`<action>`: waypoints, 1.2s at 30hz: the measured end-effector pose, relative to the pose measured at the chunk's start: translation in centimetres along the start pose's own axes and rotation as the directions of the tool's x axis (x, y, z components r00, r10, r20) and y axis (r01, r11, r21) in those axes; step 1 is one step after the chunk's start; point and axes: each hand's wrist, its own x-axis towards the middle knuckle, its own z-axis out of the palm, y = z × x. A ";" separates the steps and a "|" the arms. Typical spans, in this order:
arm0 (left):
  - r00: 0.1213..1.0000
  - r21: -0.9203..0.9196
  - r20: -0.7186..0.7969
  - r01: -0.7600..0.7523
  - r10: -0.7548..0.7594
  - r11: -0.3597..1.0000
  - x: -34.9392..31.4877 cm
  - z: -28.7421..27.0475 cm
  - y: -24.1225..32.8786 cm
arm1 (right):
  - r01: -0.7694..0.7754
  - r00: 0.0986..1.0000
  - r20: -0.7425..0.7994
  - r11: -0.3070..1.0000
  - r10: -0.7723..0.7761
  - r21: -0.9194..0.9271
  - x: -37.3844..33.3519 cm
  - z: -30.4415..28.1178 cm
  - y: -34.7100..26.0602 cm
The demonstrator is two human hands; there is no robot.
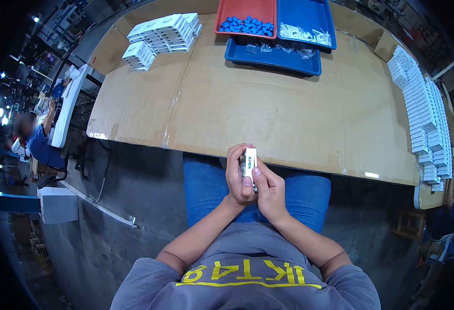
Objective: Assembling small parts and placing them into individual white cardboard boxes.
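A small white box with dark lettering on its side stands between my two hands, just off the front edge of the table and above my lap. My left hand wraps round its left side, thumb laid against the lower part. On the right side, my right hand grips the same box, with its thumb pressed on the face. The palms and curled fingers hide much of the box, so whether its ends are open or closed does not show.
The cardboard-covered table carries stacked white boxes at back left. A red tray of blue pieces, a blue tray of white pieces and a lower blue tray stand behind. More boxes line the right. A person sits far left.
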 end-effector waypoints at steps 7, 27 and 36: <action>0.998 -0.135 -0.021 0.056 -0.059 0.989 -0.4 0.1 0.1 | 0.030 0.999 0.016 0.999 -0.029 -0.035 -0.3 -0.2 0.2; 0.605 -0.486 0.426 0.780 -0.673 0.394 1.3 -0.5 3.4 | 0.542 0.840 0.371 0.569 -0.397 -0.618 2.0 -5.9 -1.7; 0.362 -0.338 0.526 0.919 -0.769 0.201 1.0 0.5 5.2 | 0.744 0.650 0.477 0.366 -0.592 -0.560 2.8 -7.1 -1.0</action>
